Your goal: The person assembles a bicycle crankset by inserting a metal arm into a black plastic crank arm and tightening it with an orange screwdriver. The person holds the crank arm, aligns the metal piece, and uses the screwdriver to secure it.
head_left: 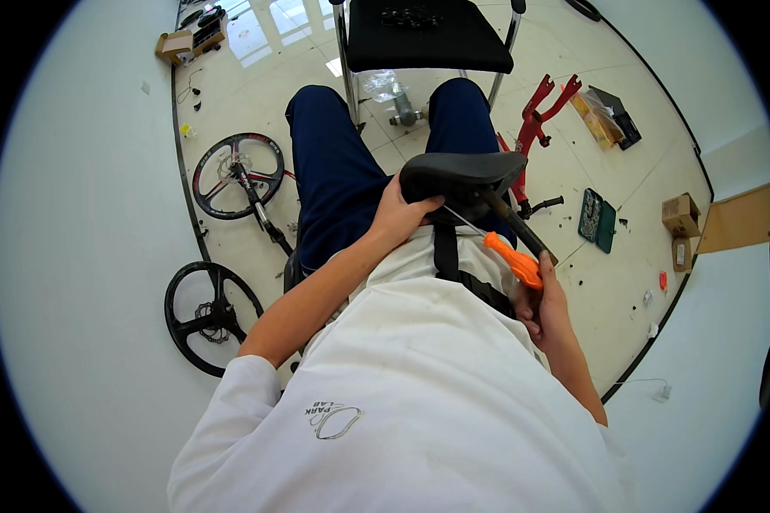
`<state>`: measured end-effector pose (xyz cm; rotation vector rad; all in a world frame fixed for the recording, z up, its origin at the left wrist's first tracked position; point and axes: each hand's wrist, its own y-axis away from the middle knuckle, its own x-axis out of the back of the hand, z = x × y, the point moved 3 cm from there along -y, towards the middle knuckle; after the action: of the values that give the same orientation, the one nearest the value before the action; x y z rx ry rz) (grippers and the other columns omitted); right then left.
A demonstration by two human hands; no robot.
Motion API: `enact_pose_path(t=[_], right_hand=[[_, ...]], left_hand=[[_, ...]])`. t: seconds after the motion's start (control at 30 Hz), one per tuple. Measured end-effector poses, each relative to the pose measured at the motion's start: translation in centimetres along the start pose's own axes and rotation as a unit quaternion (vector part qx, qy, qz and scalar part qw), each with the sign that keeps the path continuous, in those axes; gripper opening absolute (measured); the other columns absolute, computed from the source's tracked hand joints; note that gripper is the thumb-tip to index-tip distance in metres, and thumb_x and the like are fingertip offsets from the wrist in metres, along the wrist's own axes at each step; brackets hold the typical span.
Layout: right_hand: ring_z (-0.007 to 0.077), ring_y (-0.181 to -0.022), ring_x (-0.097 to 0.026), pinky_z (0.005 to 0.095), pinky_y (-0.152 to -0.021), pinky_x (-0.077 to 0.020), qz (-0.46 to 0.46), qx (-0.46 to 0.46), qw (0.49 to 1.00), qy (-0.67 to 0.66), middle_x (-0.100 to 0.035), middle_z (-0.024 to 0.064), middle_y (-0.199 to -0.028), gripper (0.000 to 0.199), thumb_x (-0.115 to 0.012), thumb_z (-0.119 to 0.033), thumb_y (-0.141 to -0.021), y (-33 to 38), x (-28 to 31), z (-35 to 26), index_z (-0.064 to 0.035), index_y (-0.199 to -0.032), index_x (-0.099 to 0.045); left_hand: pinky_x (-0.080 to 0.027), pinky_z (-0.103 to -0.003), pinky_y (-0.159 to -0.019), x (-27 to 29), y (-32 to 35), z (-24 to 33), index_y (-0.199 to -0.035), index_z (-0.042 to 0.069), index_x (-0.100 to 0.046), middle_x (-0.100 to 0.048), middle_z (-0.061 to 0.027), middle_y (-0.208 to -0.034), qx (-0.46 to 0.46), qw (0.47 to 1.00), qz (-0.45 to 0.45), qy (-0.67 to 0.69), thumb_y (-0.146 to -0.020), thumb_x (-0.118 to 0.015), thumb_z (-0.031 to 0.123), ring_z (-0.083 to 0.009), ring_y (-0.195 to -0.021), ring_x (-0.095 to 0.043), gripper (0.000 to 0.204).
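Observation:
A black bicycle saddle with a dark seat post rests across my lap, the post slanting down to the right. My left hand grips the saddle's left end, thumb on its underside. Closed round the end of an orange-handled screwdriver is my right hand, its fingers partly hidden behind the handle and close to the post's end. The screwdriver's thin shaft points up and left to the saddle's underside near my left thumb; its tip cannot be made out clearly.
A black chair stands ahead with small dark parts on its seat. Two wheels lie at left. On the right are a red bicycle frame, a green tool case and cardboard boxes.

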<state>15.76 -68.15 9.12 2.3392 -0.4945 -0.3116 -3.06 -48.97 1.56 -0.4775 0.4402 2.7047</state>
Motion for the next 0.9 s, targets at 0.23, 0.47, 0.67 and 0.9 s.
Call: enact_pose_path(t=[0.23,0.47,0.67,0.9], right_hand=[[0.0117,-0.043,-0.050,0.0234,-0.042,-0.0405,-0.049,0.189,0.973,0.124,-0.055,0.0061,-0.066,0.048,-0.048,-0.042,-0.101,0.0,-0.3,-0.7,0.0042,-0.110,-0.055],[0.0225,-0.084,-0.065,0.0311,-0.070,-0.0534,0.043,0.430,0.837,0.334,-0.063,0.0166,-0.105,0.039,-0.064,-0.001,-0.089,2.4,-0.3,-1.4,0.0029,-0.125,-0.048],[0.0274,-0.077,-0.063,0.0327,-0.069,-0.0509,0.102,0.508,0.739,0.430,-0.064,0.0181,-0.098,0.035,-0.065,-0.009,-0.092,2.5,-0.7,-1.9,0.0042,-0.122,-0.054],[0.0164,-0.050,-0.060,0.0273,-0.052,-0.0471,0.067,0.356,0.889,0.279,-0.064,0.0117,-0.069,0.030,-0.059,-0.020,-0.099,1.7,-0.4,-1.8,0.0090,-0.104,-0.060]], left_hand=[[-0.061,-0.031,-0.069,0.5,-0.4,-0.4,-0.119,0.003,-0.053,-0.065,-0.0095,-0.109,0.076,0.997,0.004,0.027,-0.081,-0.071,-0.002,-0.0206,-0.090,-0.069,0.042],[-0.062,-0.033,-0.070,0.2,-0.4,-0.1,-0.120,0.003,-0.052,-0.064,-0.0115,-0.113,0.113,0.990,0.011,0.080,-0.083,-0.068,-0.004,-0.0230,-0.093,-0.070,0.041],[-0.063,-0.036,-0.075,0.3,-0.3,-0.2,-0.124,0.004,-0.047,-0.062,-0.0126,-0.117,0.088,0.994,0.022,0.053,-0.085,-0.067,-0.004,-0.0255,-0.098,-0.069,0.045],[-0.063,-0.035,-0.075,0.1,0.2,-0.1,-0.125,0.004,-0.047,-0.062,-0.0114,-0.116,0.102,0.993,0.037,0.052,-0.088,-0.068,0.000,-0.0236,-0.099,-0.069,0.043]])
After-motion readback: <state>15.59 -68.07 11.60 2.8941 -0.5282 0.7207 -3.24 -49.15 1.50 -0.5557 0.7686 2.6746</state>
